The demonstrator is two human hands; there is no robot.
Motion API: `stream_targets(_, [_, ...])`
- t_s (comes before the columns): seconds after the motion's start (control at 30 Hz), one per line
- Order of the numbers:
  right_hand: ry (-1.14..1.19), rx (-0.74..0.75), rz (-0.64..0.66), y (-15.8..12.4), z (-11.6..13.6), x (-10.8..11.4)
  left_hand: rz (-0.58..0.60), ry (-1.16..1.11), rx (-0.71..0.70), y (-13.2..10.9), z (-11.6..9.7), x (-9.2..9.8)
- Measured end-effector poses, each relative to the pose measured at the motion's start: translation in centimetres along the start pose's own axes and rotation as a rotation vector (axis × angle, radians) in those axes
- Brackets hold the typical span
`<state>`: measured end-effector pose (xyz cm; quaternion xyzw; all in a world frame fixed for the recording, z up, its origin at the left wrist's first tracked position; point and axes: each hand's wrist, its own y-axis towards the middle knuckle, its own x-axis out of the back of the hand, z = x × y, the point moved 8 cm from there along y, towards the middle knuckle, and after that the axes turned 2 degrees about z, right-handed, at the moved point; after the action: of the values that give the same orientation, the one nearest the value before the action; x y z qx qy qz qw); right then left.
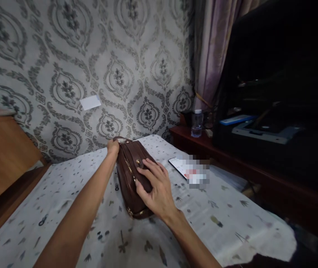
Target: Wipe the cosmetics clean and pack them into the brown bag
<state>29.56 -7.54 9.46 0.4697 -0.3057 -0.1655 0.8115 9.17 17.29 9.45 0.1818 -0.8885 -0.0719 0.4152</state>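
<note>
A brown leather handbag [129,175] with gold-coloured zippers and a round metal stud lies on the patterned white bedsheet [92,230]. At its far end, my left hand [113,146] is closed on the bag's corner beside the strap [124,139]; the fingertips are hidden. My right hand [159,188] rests on top of the bag with its fingers spread, and the thumb lies close to a zipper pull [134,179]. To the right of the bag, a phone [178,166] with a lit screen lies on the sheet, partly blurred out.
A clear bottle [197,123] with a white cap stands on the dark red wooden furniture [179,134] at the right. Beyond it is a large black screen [281,74]. A wooden headboard [5,156] is at the left, and patterned wallpaper [119,74] covers the back wall.
</note>
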Motion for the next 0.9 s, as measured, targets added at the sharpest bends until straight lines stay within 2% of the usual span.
stream_targets(0.1, [-0.124, -0.041, 0.096, 0.9, 0.3, -0.4, -0.006, -0.030, 0.096, 0.0, 0.7, 0.0])
stream_targets(0.27, [-0.273, -0.018, 0.207, 1.8, 1.2, -1.8, -0.029, -0.055, 0.120, -0.4, 0.8, 0.2])
stream_targets(0.5, [-0.287, 0.002, 0.185, 1.8, 1.4, -2.1, -0.057, -0.014, 0.070, -1.1, -0.1, 1.2])
stream_targets(0.77, [-0.276, -0.016, 0.189, 1.9, 1.1, -1.9, -0.104, 0.051, -0.049, -3.2, -1.7, 2.4])
stream_targets(0.9, [-0.271, -0.085, 0.258, 2.0, 0.7, -2.1, -0.135, 0.101, -0.103, -4.5, -2.4, 3.3])
